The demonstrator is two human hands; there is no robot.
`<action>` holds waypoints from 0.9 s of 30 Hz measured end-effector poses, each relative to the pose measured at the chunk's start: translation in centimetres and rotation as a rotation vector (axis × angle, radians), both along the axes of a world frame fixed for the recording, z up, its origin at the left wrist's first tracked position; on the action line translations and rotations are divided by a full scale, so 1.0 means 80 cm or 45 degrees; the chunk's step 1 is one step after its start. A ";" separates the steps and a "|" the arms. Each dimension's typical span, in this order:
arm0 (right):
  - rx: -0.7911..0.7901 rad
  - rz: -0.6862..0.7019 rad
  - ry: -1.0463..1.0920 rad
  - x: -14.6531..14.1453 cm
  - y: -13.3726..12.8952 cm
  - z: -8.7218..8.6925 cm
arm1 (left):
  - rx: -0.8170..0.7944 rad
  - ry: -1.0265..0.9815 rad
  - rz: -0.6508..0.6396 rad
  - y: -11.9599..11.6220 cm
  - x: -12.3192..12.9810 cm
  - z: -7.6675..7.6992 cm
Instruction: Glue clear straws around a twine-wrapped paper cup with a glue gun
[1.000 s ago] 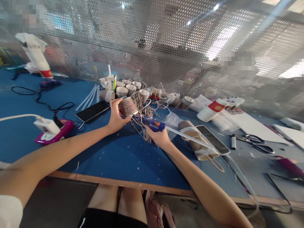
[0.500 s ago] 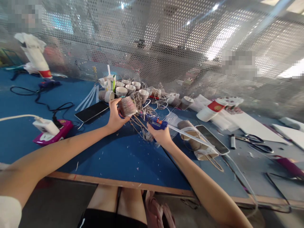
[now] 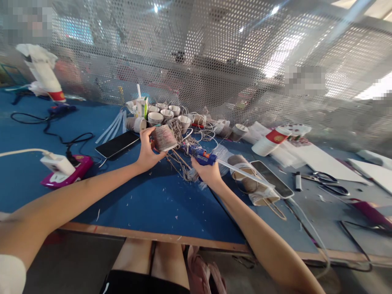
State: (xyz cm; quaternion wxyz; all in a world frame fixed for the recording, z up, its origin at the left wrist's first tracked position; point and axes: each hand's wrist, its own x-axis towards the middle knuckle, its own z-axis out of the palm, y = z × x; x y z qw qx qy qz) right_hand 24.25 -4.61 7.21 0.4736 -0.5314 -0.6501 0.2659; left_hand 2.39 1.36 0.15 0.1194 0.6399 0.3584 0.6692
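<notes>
Head cam: left hand (image 3: pixel 148 153) has the cup (image 3: pixel 164 138) pinched thumb-to-fingers by its side, tilted above the blue table (image 3: pixel 143 208), just left of the glue gun (image 3: pixel 202 157). Right hand (image 3: pixel 208 171) is curled round the gun's grip. Cup's a stubby taper wound in rough grey-pink twine (image 3: pixel 162 132); I'd guess light, non-slip, kinda squashable, so hold the wrapped wall gently. Gun looks like hard, smooth plastic, with a long translucent stick (image 3: pixel 241 171) poking out back.
</notes>
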 end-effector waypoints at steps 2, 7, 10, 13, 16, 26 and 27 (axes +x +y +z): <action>-0.029 0.005 -0.007 0.001 0.001 -0.001 | 0.008 0.006 -0.013 0.000 0.000 -0.001; 0.040 -0.223 -0.528 0.021 0.011 0.011 | 0.036 -0.002 -0.055 -0.001 0.002 0.000; 0.165 -0.450 -1.013 0.048 0.021 0.026 | 0.029 0.003 -0.043 -0.002 0.002 0.002; 0.111 -0.472 -1.376 0.075 0.032 0.031 | 0.028 0.000 -0.020 -0.003 0.001 0.003; 0.083 -0.295 -1.550 0.096 0.045 0.024 | 0.030 -0.044 0.005 -0.004 0.002 0.004; 0.529 0.115 -0.727 0.065 0.021 0.026 | 0.058 0.018 0.007 -0.006 0.002 0.005; 0.544 0.178 -0.614 0.051 0.014 0.024 | 0.065 0.016 0.003 -0.008 0.004 0.007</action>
